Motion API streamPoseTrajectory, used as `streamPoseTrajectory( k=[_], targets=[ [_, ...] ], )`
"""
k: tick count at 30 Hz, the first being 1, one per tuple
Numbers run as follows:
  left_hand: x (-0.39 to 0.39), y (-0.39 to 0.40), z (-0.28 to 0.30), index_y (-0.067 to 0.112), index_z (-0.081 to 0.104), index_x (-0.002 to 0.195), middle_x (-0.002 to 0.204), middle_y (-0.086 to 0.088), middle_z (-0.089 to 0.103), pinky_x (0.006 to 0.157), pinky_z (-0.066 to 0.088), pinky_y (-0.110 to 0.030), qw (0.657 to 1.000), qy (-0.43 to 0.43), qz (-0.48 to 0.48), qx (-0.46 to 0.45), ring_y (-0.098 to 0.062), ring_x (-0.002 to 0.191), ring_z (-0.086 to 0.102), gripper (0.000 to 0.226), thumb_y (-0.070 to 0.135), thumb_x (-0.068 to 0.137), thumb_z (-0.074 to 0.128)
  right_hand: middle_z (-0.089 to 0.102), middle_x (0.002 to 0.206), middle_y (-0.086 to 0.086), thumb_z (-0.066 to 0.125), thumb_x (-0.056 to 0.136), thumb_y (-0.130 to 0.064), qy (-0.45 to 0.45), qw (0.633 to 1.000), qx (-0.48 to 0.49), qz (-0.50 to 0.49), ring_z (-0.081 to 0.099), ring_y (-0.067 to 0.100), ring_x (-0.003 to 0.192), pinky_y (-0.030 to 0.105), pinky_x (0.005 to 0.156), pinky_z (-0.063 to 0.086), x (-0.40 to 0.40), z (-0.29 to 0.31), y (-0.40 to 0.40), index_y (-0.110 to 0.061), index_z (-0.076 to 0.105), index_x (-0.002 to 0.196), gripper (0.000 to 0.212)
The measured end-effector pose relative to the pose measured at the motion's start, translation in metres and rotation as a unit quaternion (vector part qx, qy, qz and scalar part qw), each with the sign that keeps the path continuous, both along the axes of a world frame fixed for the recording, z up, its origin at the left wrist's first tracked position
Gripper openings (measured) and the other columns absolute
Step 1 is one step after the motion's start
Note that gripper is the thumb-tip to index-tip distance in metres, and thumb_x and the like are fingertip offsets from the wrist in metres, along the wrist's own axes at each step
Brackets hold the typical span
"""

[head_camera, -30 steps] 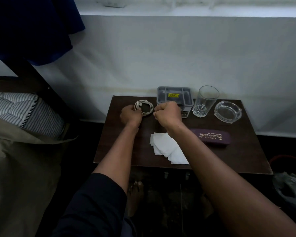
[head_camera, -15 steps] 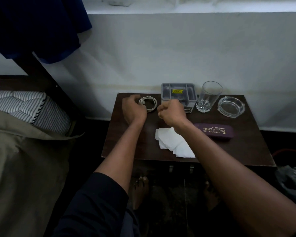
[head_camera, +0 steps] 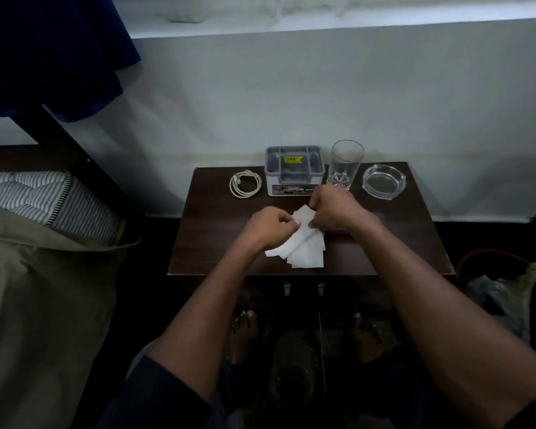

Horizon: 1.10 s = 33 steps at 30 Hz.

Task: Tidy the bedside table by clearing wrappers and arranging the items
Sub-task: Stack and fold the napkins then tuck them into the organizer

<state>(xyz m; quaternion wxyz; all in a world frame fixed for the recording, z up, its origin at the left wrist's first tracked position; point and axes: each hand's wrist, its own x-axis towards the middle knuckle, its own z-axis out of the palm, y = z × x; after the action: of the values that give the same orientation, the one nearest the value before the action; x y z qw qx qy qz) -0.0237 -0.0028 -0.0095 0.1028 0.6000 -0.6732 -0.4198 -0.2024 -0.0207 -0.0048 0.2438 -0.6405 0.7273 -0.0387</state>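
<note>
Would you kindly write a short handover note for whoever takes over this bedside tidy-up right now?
Left hand: pinching the left edge of the white papers.
Right hand: gripping their upper right part; the papers are partly lifted at the table front centre.
Back row, left to right: coiled cable, grey box, glass, ashtray, all standing apart.
The purple case is mostly hidden under the right hand.
Done: back row looks arranged.
Left: clear or stack the papers, then probably straighten the case.
</note>
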Motion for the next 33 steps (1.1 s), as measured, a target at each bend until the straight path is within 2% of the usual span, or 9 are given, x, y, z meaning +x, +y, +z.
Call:
streamPoseTrajectory(
  k=[3, 7, 12, 17, 20, 26, 29, 31, 33],
  targets=[
    [0.002, 0.005, -0.002, 0.020, 0.081, 0.112, 0.120, -0.005, 0.079, 0.092, 0.056, -0.033, 0.994, -0.097, -0.043, 0.010, -0.024, 0.112, 0.072, 0.029, 0.041, 0.102, 0.065, 0.065, 0.124, 0.012, 0.094, 0.073, -0.019, 0.032, 0.999, 0.020, 0.037, 0.058, 0.034, 0.121, 0.044, 0.096, 0.055, -0.007, -0.003, 0.005, -0.011, 0.063, 0.123, 0.058],
    [-0.008, -0.009, -0.001, 0.021, 0.079, 0.119, 0.123, -0.004, 0.077, 0.098, 0.058, -0.040, 0.983, -0.168, -0.067, -0.024, -0.026, 0.115, 0.070, 0.033, 0.044, 0.102, 0.063, 0.062, 0.131, 0.019, 0.075, 0.084, -0.015, 0.061, 0.998, -0.004, 0.013, 0.057, 0.038, 0.124, 0.040, 0.093, 0.054, -0.015, -0.009, 0.006, -0.011, 0.062, 0.124, 0.042],
    [-0.025, -0.026, -0.009, 0.017, 0.066, 0.140, 0.144, -0.007, 0.064, 0.105, 0.053, -0.043, 0.966, -0.227, -0.121, -0.039, -0.030, 0.131, 0.061, 0.049, 0.044, 0.099, 0.066, 0.065, 0.124, 0.019, 0.073, 0.082, -0.013, 0.069, 0.997, 0.025, -0.035, 0.058, 0.039, 0.120, 0.039, 0.084, 0.048, -0.030, -0.009, 0.003, -0.010, 0.063, 0.111, 0.030],
    [-0.036, -0.042, -0.014, 0.015, 0.065, 0.134, 0.134, -0.008, 0.065, 0.094, 0.056, -0.044, 0.958, -0.255, -0.118, -0.053, -0.031, 0.121, 0.064, 0.050, 0.041, 0.093, 0.074, 0.070, 0.113, 0.013, 0.073, 0.088, -0.031, 0.022, 0.997, 0.017, -0.070, 0.060, 0.036, 0.115, 0.038, 0.086, 0.042, -0.020, -0.017, -0.009, -0.012, 0.071, 0.103, 0.024],
    [-0.038, -0.048, -0.016, 0.014, 0.063, 0.133, 0.130, -0.006, 0.069, 0.097, 0.057, -0.046, 0.963, -0.239, -0.103, -0.073, -0.029, 0.119, 0.065, 0.049, 0.042, 0.094, 0.073, 0.071, 0.110, 0.007, 0.079, 0.086, -0.033, 0.013, 0.997, 0.010, -0.077, 0.061, 0.032, 0.116, 0.039, 0.087, 0.034, -0.009, -0.024, -0.015, -0.016, 0.073, 0.107, 0.027],
    [-0.023, -0.054, -0.023, 0.016, 0.059, 0.146, 0.141, -0.006, 0.066, 0.104, 0.056, -0.047, 0.975, -0.176, -0.081, -0.109, -0.027, 0.129, 0.063, 0.058, 0.042, 0.095, 0.074, 0.073, 0.114, 0.006, 0.076, 0.086, -0.010, -0.005, 0.996, -0.002, -0.085, 0.066, 0.031, 0.114, 0.043, 0.103, 0.045, 0.004, -0.024, -0.015, -0.018, 0.073, 0.107, 0.022],
    [-0.010, -0.057, -0.026, 0.017, 0.064, 0.142, 0.142, -0.006, 0.065, 0.104, 0.056, -0.047, 0.982, -0.124, -0.052, -0.132, -0.025, 0.127, 0.065, 0.052, 0.041, 0.097, 0.073, 0.076, 0.102, 0.003, 0.081, 0.082, -0.006, -0.022, 0.993, -0.061, -0.098, 0.072, 0.028, 0.099, 0.040, 0.084, 0.059, 0.004, -0.008, -0.014, -0.024, 0.077, 0.091, 0.021],
    [-0.002, -0.059, -0.026, 0.016, 0.066, 0.140, 0.138, -0.006, 0.068, 0.103, 0.057, -0.046, 0.989, -0.070, -0.030, -0.131, -0.024, 0.123, 0.068, 0.048, 0.037, 0.098, 0.074, 0.077, 0.090, -0.001, 0.084, 0.079, -0.004, -0.020, 0.991, -0.091, -0.099, 0.073, 0.024, 0.089, 0.035, 0.073, 0.056, 0.002, -0.001, -0.013, -0.025, 0.078, 0.081, 0.022],
    [0.003, -0.059, -0.025, 0.013, 0.067, 0.139, 0.133, -0.007, 0.071, 0.101, 0.059, -0.046, 0.994, -0.002, -0.011, -0.111, -0.023, 0.119, 0.069, 0.046, 0.032, 0.097, 0.076, 0.077, 0.082, -0.005, 0.088, 0.078, -0.005, -0.051, 0.991, -0.094, -0.080, 0.073, 0.018, 0.085, 0.033, 0.074, 0.057, 0.000, 0.001, -0.012, -0.025, 0.079, 0.077, 0.021]
  ],
)
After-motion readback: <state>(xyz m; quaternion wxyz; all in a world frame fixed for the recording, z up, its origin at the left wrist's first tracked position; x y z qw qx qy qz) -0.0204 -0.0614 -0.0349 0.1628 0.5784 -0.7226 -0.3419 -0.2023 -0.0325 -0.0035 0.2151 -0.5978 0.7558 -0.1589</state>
